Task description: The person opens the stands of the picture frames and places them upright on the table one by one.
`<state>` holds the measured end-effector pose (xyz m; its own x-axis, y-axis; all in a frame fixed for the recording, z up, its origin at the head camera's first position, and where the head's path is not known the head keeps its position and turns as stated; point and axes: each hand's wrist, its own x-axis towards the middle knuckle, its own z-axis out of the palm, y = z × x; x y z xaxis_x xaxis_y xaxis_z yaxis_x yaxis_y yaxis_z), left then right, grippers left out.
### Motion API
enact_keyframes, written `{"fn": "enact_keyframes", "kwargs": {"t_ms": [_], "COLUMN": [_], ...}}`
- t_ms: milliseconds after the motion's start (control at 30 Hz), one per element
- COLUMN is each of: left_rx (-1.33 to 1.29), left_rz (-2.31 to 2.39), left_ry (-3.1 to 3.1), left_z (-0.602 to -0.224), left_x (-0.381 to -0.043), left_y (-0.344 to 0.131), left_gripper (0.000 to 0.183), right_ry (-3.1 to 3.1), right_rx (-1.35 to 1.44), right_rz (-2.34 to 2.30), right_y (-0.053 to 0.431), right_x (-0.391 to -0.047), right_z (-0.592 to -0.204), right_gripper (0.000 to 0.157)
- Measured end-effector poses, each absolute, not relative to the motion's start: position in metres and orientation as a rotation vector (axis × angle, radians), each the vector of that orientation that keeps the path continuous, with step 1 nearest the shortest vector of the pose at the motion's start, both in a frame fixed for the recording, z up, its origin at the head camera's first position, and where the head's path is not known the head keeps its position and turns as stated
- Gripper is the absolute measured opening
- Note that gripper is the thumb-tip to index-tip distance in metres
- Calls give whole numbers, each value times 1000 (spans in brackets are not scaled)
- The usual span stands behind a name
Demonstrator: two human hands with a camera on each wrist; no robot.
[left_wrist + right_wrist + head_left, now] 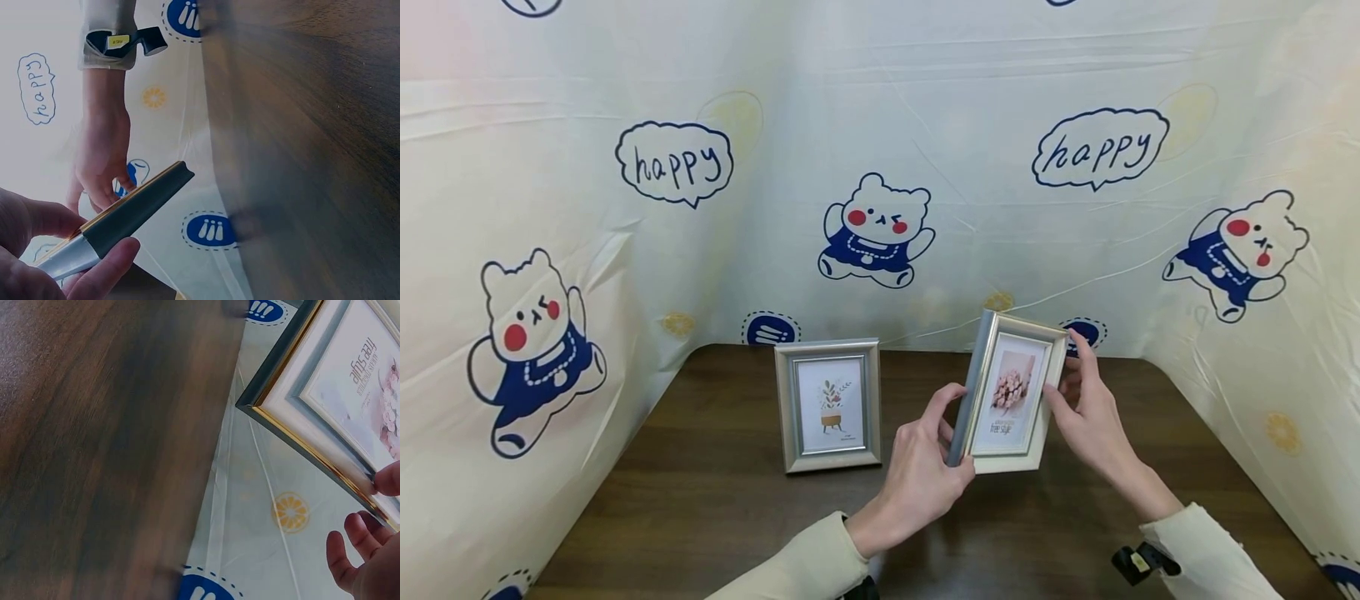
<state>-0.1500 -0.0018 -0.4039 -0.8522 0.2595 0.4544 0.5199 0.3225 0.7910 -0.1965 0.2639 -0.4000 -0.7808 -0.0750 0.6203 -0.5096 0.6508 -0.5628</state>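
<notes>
A photo frame (1037,454) with a pink flower print is held up off the table, tilted, between two hands. My left hand (925,475) grips its left side, thumb at the lower front edge and fingers behind; the left wrist view shows the frame's edge (137,209) between thumb and fingers. At the frame's upper right side, my right hand (1093,417) pinches the border, thumb on the front and fingers behind. The right wrist view shows the frame's corner (275,406) and the right thumb (389,479) on its border. Left of the hands stands a second photo frame (871,417) with a potted plant print.
The dark wooden table (700,500) lies beneath both hands. A pale cloth (775,208) printed with bears and the word happy hangs behind and at both sides. A black strap device (1142,562) sits on the right sleeve.
</notes>
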Motion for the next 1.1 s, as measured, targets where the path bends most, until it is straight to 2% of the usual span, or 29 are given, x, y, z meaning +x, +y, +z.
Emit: {"fn": "enact_keyframes", "kwargs": {"t_ms": [1100], "left_rx": [-720], "left_rz": [-1531], "left_ry": [-2408], "left_z": [-411], "left_x": [-155], "left_y": [-4], "left_gripper": [84], "right_ry": [-2364], "right_rx": [452], "right_rz": [753], "right_y": [271], "right_x": [-197], "right_z": [-397], "right_gripper": [93]}}
